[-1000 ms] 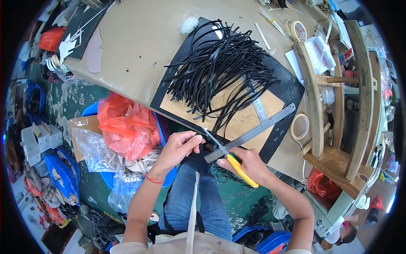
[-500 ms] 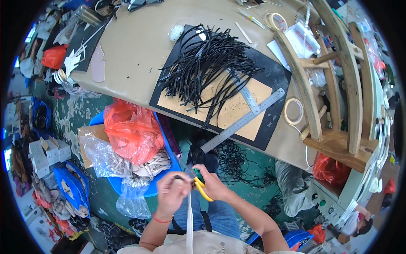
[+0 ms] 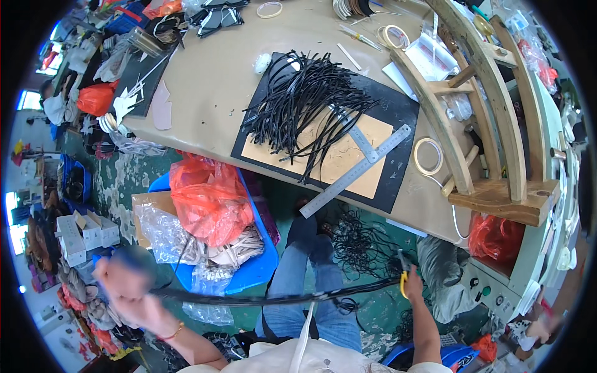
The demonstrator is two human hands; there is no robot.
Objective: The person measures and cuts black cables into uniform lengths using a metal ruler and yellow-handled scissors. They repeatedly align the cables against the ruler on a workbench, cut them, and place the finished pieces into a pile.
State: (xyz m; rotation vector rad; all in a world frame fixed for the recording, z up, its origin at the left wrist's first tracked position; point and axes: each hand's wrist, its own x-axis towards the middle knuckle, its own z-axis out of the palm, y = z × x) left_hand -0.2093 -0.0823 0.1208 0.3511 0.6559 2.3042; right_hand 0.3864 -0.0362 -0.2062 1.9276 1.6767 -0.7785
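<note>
My two hands are spread wide apart with a long bundle of black strips [image 3: 261, 299] stretched between them, crossing low over my legs. At the far left my left hand [image 3: 134, 295], smeared by motion, is closed on one end of the bundle. My right hand [image 3: 415, 285] grips a pair of yellow-handled scissors [image 3: 404, 281], tips pointing away from me, at the bundle's right end. A large heap of black strips [image 3: 311, 99] lies on the table, partly over a tan board [image 3: 273, 152] and a dark mat [image 3: 398, 161]. A metal ruler [image 3: 348, 180] rests across the board.
Left of my legs stands a blue bin [image 3: 264, 267] holding a red bag [image 3: 211, 199] and pale strips. Tangled black strips [image 3: 360, 242] lie on the floor. A wooden frame [image 3: 497, 193] and a tape roll [image 3: 428, 156] occupy the table's right side.
My hands were together in front of me; now the left is far left and the right far right, with the black bundle drawn out between them. The scissors moved right with my right hand.
</note>
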